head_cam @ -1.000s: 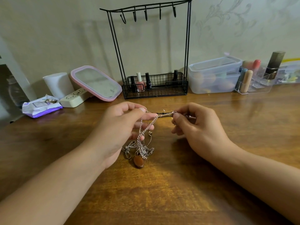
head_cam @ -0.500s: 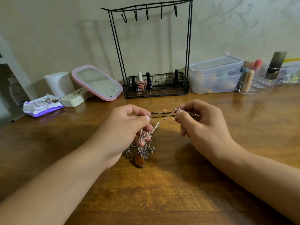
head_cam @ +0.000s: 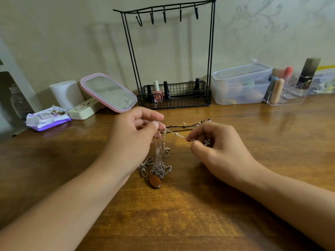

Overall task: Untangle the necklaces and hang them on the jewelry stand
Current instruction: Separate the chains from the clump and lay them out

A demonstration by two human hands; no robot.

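Observation:
A tangle of silver chain necklaces (head_cam: 161, 168) with an oval brown pendant (head_cam: 154, 181) lies on the wooden table between my hands. My left hand (head_cam: 135, 140) pinches the chains from above, and strands hang down from it to the heap. My right hand (head_cam: 215, 147) pinches a thin silver strand (head_cam: 176, 134) stretched between both hands. A dark cord (head_cam: 183, 126) runs just behind that strand. The black wire jewelry stand (head_cam: 211, 51) rises at the back centre, and its row of hooks (head_cam: 164, 16) holds nothing.
The stand's wire basket (head_cam: 204, 100) holds nail polish bottles. A pink-framed mirror (head_cam: 108, 92), a white cup (head_cam: 66, 94) and a purple wipes packet (head_cam: 47, 118) sit back left. Clear plastic tubs (head_cam: 241, 84) and a cosmetics organiser (head_cam: 286, 95) stand back right, by the wall.
My right hand has drawn away from the left, toward me and to the right, pulling a thin strand out between them. The dark cord now shows separately behind it.

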